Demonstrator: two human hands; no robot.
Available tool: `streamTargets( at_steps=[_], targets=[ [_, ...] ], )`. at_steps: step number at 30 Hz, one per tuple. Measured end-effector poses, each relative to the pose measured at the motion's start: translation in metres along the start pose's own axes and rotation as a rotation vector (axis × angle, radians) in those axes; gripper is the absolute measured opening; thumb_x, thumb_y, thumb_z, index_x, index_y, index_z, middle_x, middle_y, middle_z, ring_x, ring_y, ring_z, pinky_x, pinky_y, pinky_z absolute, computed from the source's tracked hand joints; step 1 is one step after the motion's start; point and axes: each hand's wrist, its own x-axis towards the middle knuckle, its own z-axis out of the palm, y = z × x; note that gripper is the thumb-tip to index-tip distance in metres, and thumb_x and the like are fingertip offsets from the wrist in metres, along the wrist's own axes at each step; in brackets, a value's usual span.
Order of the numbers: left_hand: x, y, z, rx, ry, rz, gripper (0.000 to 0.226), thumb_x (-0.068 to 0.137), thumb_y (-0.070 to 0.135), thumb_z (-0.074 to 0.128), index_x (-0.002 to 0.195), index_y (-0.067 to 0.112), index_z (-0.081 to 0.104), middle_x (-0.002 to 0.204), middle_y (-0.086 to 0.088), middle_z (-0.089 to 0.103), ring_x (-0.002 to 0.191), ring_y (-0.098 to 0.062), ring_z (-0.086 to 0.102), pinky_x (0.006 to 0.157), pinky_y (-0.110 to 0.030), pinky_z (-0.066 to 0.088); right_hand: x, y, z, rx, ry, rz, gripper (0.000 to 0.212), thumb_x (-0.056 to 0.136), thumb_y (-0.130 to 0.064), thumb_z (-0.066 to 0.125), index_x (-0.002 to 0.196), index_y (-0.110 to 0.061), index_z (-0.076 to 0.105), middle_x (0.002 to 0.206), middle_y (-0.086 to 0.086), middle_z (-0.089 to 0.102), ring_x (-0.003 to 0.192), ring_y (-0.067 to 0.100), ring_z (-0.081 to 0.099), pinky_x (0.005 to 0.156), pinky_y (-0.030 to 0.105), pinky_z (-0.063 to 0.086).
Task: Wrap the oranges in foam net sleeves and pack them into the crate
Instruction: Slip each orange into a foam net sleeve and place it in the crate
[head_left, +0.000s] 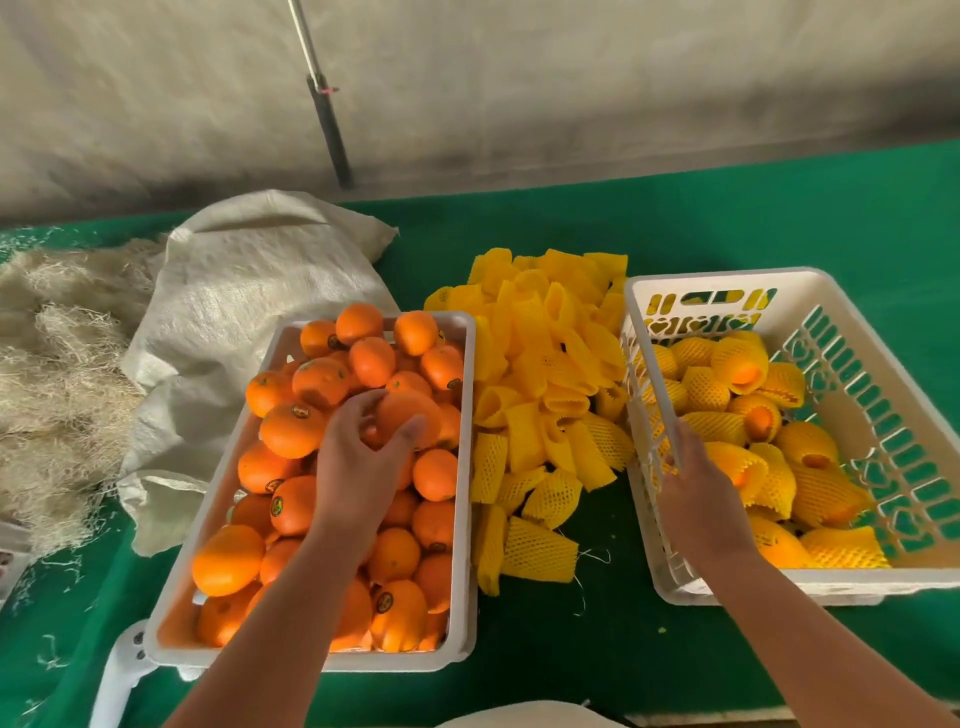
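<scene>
Two hands are at work, well apart. The left hand (363, 447) is curled over one orange (408, 415) near the top of the heap, thumb on one side and fingers on the other, so it grips the fruit. The right hand (693, 483) reaches over the near wall of the white slotted crate (883, 584); its fingers are turned away from the camera, and whether it holds anything cannot be told.

Handling, as a judgement: the orange looks firm, round and smooth-skinned, moderately heavy for its size, and liable to roll or slip if pinched at the tips. A wide hold across its middle suits it. The foam net sleeves (540, 395) appear very light, soft and stretchy; each is best opened at one end and drawn over the fruit.

Containers: the white tray (462, 519) on the left is heaped with bare oranges, several carrying small dark stickers. The loose yellow sleeves lie in a pile on the green table cover (779, 218), between tray and crate. The crate on the right holds sleeved oranges (737, 374) lying against one another, with much of its far wall still showing above them, so packing looks partly done.

Also present: a woven sack (249, 291) and pale straw-like fibre (57, 364) to the left.
</scene>
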Motion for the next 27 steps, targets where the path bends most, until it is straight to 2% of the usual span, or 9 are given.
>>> streamTargets(
  at_steps=[4,8,11,13,16,19,21,24,27],
  targets=[
    [-0.008,0.031,0.045,-0.89,-0.407,-0.492,0.053,0.091,0.03,0.076,0.139,0.018,0.057,0.141,-0.011,0.06,0.12,-0.035,0.069,0.089,-0.051,0.061,0.001,0.001,0.002,-0.008,0.009,-0.026,0.072,0.102,-0.001,0.053,0.159,-0.031,0.022,0.087,-0.001,0.056,0.06,0.022,0.064,0.041,0.044,0.056],
    [-0.009,0.034,0.08,-1.076,-0.514,-0.647,0.06,0.09,0.03,0.071,0.145,0.018,0.049,0.143,-0.019,0.06,0.12,-0.048,0.066,0.095,-0.059,0.057,0.004,0.005,0.001,-0.007,-0.023,-0.052,0.065,0.102,-0.006,0.048,0.159,-0.029,0.024,0.12,0.015,0.065,0.096,0.032,0.067,0.075,0.038,0.055],
    [-0.006,0.025,0.092,-1.098,-0.544,-0.666,0.051,0.09,0.035,0.069,0.138,0.025,0.052,0.144,-0.02,0.056,0.119,-0.053,0.064,0.098,-0.062,0.055,0.007,0.007,0.003,0.006,-0.016,-0.035,0.066,0.102,-0.009,0.048,0.161,-0.029,0.025,0.136,0.015,0.059,0.111,0.031,0.062,0.081,0.035,0.05],
    [-0.003,0.02,0.095,-1.048,-0.534,-0.658,0.049,0.091,0.037,0.069,0.136,0.027,0.054,0.144,-0.019,0.055,0.117,-0.052,0.066,0.094,-0.06,0.058,0.005,0.005,0.004,-0.034,0.02,-0.048,0.068,0.102,-0.015,0.058,0.161,-0.027,0.026,0.145,0.012,0.048,0.123,0.033,0.056,0.082,0.033,0.055],
    [-0.003,0.013,0.095,-0.837,-0.484,-0.549,0.055,0.085,0.05,0.075,0.134,0.032,0.058,0.142,-0.012,0.055,0.115,-0.038,0.07,0.086,-0.056,0.061,-0.002,-0.002,0.005,-0.161,0.113,-0.115,0.072,0.097,-0.027,0.069,0.157,-0.029,0.03,0.155,0.007,0.032,0.142,0.033,0.038,0.106,0.046,0.049],
    [-0.009,-0.001,0.092,-0.31,-0.452,-0.175,0.051,0.084,0.079,0.063,0.127,0.053,0.056,0.135,0.004,0.057,0.101,-0.021,0.074,0.072,-0.04,0.065,-0.005,-0.011,0.01,-0.225,0.201,-0.385,0.048,0.101,-0.028,0.058,0.148,-0.029,0.045,0.152,-0.001,0.04,0.142,0.021,0.037,0.12,0.049,0.035],
    [-0.014,-0.017,0.096,0.008,-0.421,0.033,0.057,0.084,0.089,0.048,0.133,0.059,0.044,0.131,0.016,0.054,0.099,-0.018,0.072,0.076,-0.034,0.063,-0.002,-0.02,0.018,-0.188,0.141,-0.481,0.032,0.103,-0.025,0.052,0.134,-0.027,0.059,0.145,-0.005,0.05,0.139,0.016,0.043,0.119,0.042,0.038],
    [-0.02,-0.027,0.108,0.2,-0.392,0.164,0.062,0.086,0.092,0.037,0.139,0.06,0.031,0.127,0.033,0.043,0.107,-0.007,0.06,0.081,-0.025,0.052,0.016,-0.036,0.031,-0.111,0.007,-0.392,0.028,0.102,-0.017,0.061,0.128,-0.022,0.07,0.14,-0.005,0.06,0.129,0.014,0.055,0.102,0.014,0.037],
    [-0.018,-0.027,0.113,0.234,-0.386,0.193,0.064,0.086,0.093,0.033,0.14,0.059,0.026,0.124,0.044,0.032,0.109,-0.002,0.054,0.083,-0.023,0.047,0.044,-0.043,0.043,-0.153,-0.114,-0.325,0.033,0.104,-0.015,0.059,0.135,-0.017,0.066,0.144,0.001,0.058,0.132,0.018,0.054,0.105,0.022,0.04]
  ],
)
